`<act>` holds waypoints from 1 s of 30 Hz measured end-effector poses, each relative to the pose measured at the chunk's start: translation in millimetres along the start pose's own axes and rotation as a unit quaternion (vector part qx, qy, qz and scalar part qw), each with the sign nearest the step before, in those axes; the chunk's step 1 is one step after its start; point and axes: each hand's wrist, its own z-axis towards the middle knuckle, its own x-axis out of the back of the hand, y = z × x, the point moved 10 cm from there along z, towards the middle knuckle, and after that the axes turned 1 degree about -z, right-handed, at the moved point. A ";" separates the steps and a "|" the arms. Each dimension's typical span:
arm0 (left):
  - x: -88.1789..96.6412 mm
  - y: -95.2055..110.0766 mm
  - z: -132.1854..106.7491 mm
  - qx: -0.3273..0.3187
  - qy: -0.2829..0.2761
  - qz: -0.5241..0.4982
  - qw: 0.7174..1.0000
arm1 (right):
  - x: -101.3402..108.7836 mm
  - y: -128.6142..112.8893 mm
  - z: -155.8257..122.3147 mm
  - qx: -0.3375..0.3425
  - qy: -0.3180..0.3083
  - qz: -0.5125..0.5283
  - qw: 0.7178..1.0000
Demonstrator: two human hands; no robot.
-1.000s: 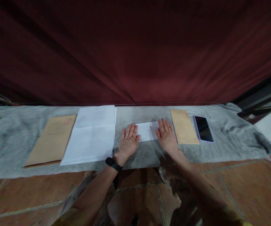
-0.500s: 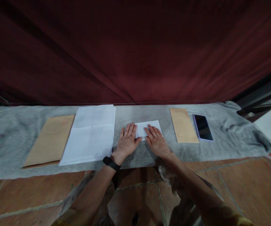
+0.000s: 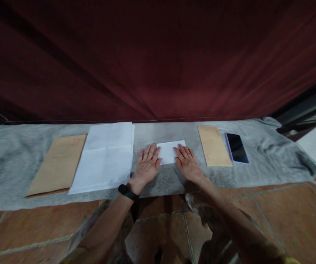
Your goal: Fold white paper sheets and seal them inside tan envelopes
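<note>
A small folded sheet of white paper (image 3: 167,152) lies flat on the grey cloth (image 3: 169,132) in front of me. My left hand (image 3: 147,164) rests palm down at its left edge, fingers spread, the thumb and index fingertips touching the paper. At the right edge my right hand (image 3: 187,164) also lies flat, its fingertips over the paper's right side. Neither hand grips anything. Left of my left hand is a stack of larger white sheets (image 3: 105,161) with a crease across the top one.
Brown envelopes (image 3: 57,161) lie at the left beside the white sheets. To the right are another brown envelope (image 3: 214,146) and a phone (image 3: 237,148). A dark red curtain (image 3: 158,66) hangs behind the cloth; terracotta floor tiles (image 3: 292,209) show in front.
My right hand has slid to the right along the folded paper, and my left hand slightly left. The hands are farther apart, and more of the paper shows between them.
</note>
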 end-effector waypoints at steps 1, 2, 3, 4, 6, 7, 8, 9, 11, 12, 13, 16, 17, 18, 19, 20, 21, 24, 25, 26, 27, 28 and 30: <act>-0.5 -0.5 0.0 0.001 -0.001 0.000 1.000 | 0.1 2.6 -0.1 -0.002 -0.002 -0.003 1.000; -1.1 -1.0 0.1 0.003 -0.003 0.001 1.000 | 0.0 5.6 -0.1 -0.005 -0.005 -0.006 1.000; -1.3 -1.4 0.1 0.005 -0.005 0.002 1.000 | -0.2 9.0 -0.2 -0.009 -0.009 -0.008 1.000; -1.2 -1.7 0.1 0.006 -0.006 0.003 1.000 | -0.5 12.5 -0.2 -0.013 -0.013 -0.010 1.000; -0.1 -1.7 0.0 0.007 -0.007 0.004 1.000 | -1.3 19.8 -0.2 -0.022 -0.020 -0.015 0.999; 0.6 -1.6 -0.2 0.007 -0.006 0.004 1.000 | -1.5 23.2 -0.2 -0.026 -0.022 -0.017 0.999; 1.2 -1.6 -0.4 0.007 -0.006 0.004 1.000 | -1.5 26.5 -0.2 -0.030 -0.023 -0.019 0.999; 1.7 -1.7 -0.7 0.008 -0.005 0.005 1.000 | -1.4 29.2 -0.2 -0.033 -0.023 -0.022 0.999; 3.2 -2.0 -1.2 0.008 0.002 0.007 1.000 | -0.8 32.7 -0.2 -0.037 -0.022 -0.027 0.999; 4.7 -2.0 -1.3 0.007 0.009 0.009 1.000 | -0.6 33.5 -0.1 -0.037 -0.023 -0.029 0.999; 6.9 -1.6 -1.4 0.005 0.019 0.011 1.000 | -0.4 33.8 -0.1 -0.036 -0.024 -0.031 0.999; 16.1 5.4 -1.8 -0.024 0.059 0.018 0.998 | 0.9 33.5 0.5 -0.036 -0.028 -0.034 0.998; 18.8 11.1 -2.2 -0.045 0.070 0.017 0.996 | 1.7 33.0 0.8 -0.035 -0.027 -0.034 0.998; 20.6 18.2 -2.9 -0.072 0.076 0.014 0.994 | 2.7 32.6 1.3 -0.035 -0.026 -0.034 0.999; 21.3 26.4 -4.1 -0.101 0.078 0.009 0.992 | 3.7 32.1 1.9 -0.034 -0.024 -0.033 0.999; 20.9 34.9 -5.7 -0.131 0.076 0.002 0.989 | 4.4 31.7 2.7 -0.034 -0.023 -0.031 0.999; 19.8 43.1 -7.8 -0.157 0.071 -0.005 0.985 | 5.1 31.5 3.6 -0.035 -0.022 -0.029 0.999; 13.0 61.7 -14.6 -0.207 0.053 -0.026 0.977 | 6.8 32.5 7.6 -0.048 -0.019 -0.015 0.999; 10.3 65.1 -16.4 -0.213 0.047 -0.031 0.976 | 7.6 32.7 9.5 -0.052 -0.017 -0.008 0.998; 7.8 67.1 -17.7 -0.214 0.042 -0.035 0.975 | 8.3 31.8 11.7 -0.052 -0.014 0.002 0.999; 5.5 68.2 -18.6 -0.213 0.038 -0.038 0.976 | 8.8 29.7 14.1 -0.048 -0.012 0.012 0.999; 3.8 68.6 -19.3 -0.212 0.035 -0.040 0.976 | 9.1 26.2 16.7 -0.039 -0.009 0.025 0.999; 1.9 68.8 -20.2 -0.210 0.031 -0.043 0.976 | 8.9 15.2 21.6 -0.007 -0.008 0.055 0.998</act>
